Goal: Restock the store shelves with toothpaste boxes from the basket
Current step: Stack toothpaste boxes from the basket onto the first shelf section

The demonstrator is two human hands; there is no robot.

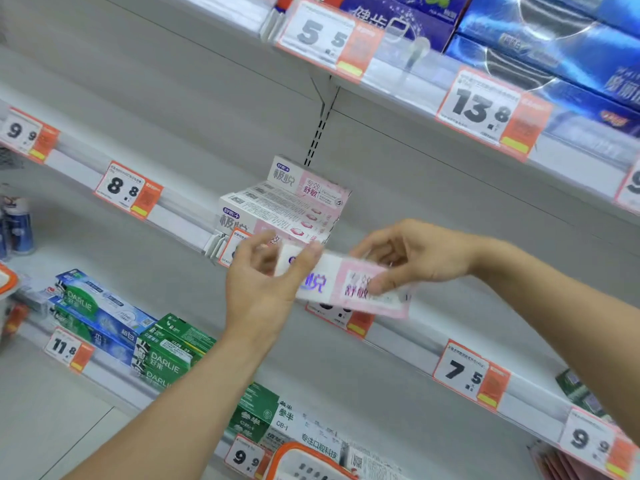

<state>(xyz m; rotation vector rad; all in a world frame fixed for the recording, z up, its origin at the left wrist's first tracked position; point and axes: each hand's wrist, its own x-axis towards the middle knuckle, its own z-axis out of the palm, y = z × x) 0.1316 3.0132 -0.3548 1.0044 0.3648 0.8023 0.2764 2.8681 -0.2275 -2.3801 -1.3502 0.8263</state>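
I hold a white and pink toothpaste box [332, 284] lengthwise in front of the middle shelf. My left hand [266, 282] grips its left end with thumb and fingers. At the box's right end my right hand [412, 254] pinches it. The box is blurred by motion. Just behind it, a stack of several matching white and pink boxes [287, 202] lies on the middle shelf [180, 216]. An orange-rimmed basket [304, 462] shows at the bottom edge, below my arms.
Price tags line the shelf edges. Green and blue Darlie boxes [138, 337] lie on the lower shelf at left, green boxes [256, 414] lower centre. Blue boxes [554, 50] fill the top shelf at right. The middle shelf is bare left and right of the pink stack.
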